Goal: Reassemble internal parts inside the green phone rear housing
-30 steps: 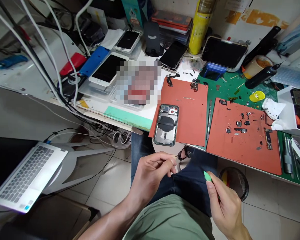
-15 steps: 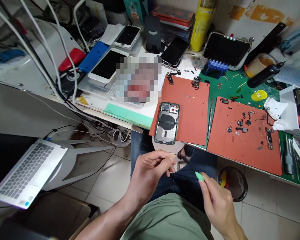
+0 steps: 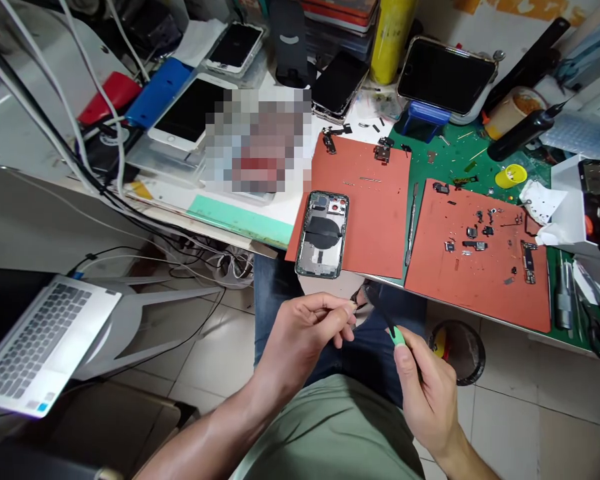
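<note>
My left hand (image 3: 313, 327) is closed in a pinch in front of the desk edge, above my lap. Something tiny shows at its fingertips, too small to name. Opposite it, my right hand (image 3: 427, 380) grips a thin black tool with a green part (image 3: 397, 336); the tool's dark end points up and left toward the left fingertips. An opened phone housing (image 3: 323, 235) lies on the left orange mat (image 3: 375, 227), its lower end at the desk edge. Neither hand touches it.
Small phone parts (image 3: 475, 245) lie on the right orange mat (image 3: 430, 287). A metal tool (image 3: 412, 225) rests between the mats. Several phones and a yellow cylinder (image 3: 391, 40) stand behind. A laptop (image 3: 45, 340) is at left, a bin (image 3: 457, 353) below the desk.
The view has shifted, so the desk items appear farther left and higher. My right hand has turned the tool slightly, and its green part now shows more upright. Both hands remain closed.
</note>
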{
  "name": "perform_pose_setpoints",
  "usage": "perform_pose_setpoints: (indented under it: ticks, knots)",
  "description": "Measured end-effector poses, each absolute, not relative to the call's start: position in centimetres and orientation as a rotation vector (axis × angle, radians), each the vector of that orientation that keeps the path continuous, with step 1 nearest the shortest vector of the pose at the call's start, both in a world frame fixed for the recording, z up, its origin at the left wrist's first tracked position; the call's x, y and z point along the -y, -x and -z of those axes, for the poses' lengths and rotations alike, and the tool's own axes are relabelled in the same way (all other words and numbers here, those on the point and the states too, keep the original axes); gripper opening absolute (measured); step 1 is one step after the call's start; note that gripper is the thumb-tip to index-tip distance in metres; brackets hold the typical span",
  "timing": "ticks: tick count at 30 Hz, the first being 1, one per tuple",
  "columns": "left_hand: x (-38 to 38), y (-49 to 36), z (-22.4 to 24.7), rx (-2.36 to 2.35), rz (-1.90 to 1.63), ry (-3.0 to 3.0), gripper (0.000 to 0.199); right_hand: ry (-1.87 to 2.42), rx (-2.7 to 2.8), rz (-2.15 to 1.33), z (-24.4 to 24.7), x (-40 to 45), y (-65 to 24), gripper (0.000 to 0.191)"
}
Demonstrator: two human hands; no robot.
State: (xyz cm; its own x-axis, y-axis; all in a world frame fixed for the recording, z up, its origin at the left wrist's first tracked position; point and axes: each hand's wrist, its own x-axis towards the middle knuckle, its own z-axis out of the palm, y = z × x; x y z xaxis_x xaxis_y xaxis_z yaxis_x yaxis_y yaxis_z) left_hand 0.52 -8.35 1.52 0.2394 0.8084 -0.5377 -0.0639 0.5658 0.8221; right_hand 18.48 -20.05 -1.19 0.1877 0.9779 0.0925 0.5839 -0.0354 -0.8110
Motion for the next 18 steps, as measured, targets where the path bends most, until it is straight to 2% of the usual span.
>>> perform_pose_setpoints:
  ticks: [8, 18]
  knots:
    - [8.6, -0.4, -1.5, -1.186, -0.737, -0.797, 0.01, 1.684, 1.711, -0.372, 2.2, 21.6, -19.2, 0.029]
    - [8.7, -0.3, -1.9, -1.218, -0.719, -0.845, 0.011, 1.651, 1.739, -0.312, 2.4, 20.9, -18.9, 0.029]
